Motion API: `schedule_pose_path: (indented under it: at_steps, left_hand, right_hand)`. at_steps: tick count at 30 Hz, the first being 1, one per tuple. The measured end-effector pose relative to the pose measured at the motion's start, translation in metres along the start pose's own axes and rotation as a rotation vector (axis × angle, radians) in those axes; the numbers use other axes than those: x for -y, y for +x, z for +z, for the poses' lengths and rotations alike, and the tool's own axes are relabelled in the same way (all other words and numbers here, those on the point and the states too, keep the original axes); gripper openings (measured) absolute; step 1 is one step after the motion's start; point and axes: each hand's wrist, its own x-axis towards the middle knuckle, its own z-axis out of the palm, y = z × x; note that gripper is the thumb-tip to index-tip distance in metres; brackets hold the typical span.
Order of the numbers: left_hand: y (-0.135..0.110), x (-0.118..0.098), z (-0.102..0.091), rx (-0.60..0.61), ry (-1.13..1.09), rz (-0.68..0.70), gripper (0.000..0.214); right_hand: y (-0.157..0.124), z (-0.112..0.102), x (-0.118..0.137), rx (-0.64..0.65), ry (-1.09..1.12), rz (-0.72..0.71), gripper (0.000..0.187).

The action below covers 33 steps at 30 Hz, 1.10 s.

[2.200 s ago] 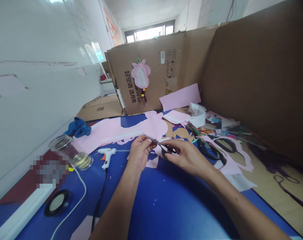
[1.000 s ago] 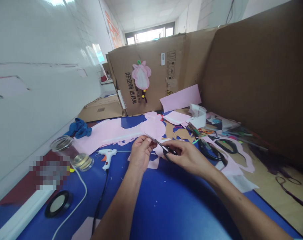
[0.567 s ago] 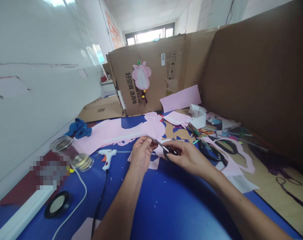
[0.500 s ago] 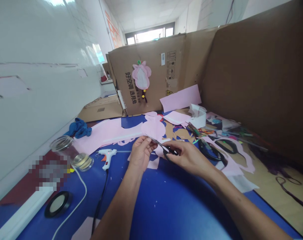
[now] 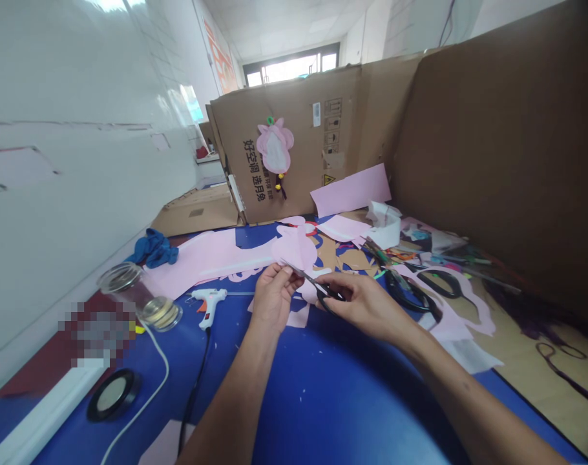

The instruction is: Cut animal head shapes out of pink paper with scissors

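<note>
My right hand is closed around the black handles of a pair of scissors. The blades point left and away, and their tips lie at the edge of a pink flower-shaped cutout. Between its thumb and fingers, my left hand pinches the lower left edge of that cutout, right beside the blades. Its fingertips partly hide where blade and pink sheet meet. Below and behind the hands lie pink scraps on the blue table.
A white glue gun with a black cord lies left of my hands. Beyond it are a glass jar, a tape roll and a blue cloth. Cardboard walls the back and right. Pink sheets and scraps crowd the far side.
The pink cutout has turned and shifted slightly left in my left hand. A red ring behind it shows more now. Both hands stay in almost the same place.
</note>
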Motion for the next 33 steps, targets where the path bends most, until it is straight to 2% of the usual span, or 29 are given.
schedule_pose_path:
  at_steps: [11,33]
  left_hand:
    - [0.001,-0.006,-0.004,0.017,0.024,-0.097,0.037]
    - [-0.001,-0.001,0.002,0.001,0.003,-0.031,0.033]
  right_hand:
    - [-0.001,-0.004,0.003,0.02,-0.066,0.021,0.031]
    - [-0.001,-0.001,0.009,-0.038,-0.1,-0.002,0.03]
